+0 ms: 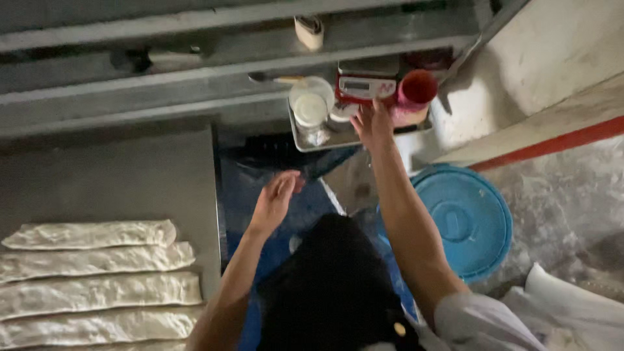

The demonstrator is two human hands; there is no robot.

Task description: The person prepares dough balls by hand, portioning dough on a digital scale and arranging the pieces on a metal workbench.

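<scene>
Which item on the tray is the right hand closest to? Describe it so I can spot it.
Find the metal tray at the top centre, above the round blue lid. The right hand reaches just below a small red-and-white scale. It is boxy with a flat platform, unlike the round white container and the red cup beside it.

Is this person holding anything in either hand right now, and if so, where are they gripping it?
Nothing is held. The left hand is open in mid-air. The right hand reaches toward the metal tray by the red scale, fingers spread, gripping nothing.
</scene>
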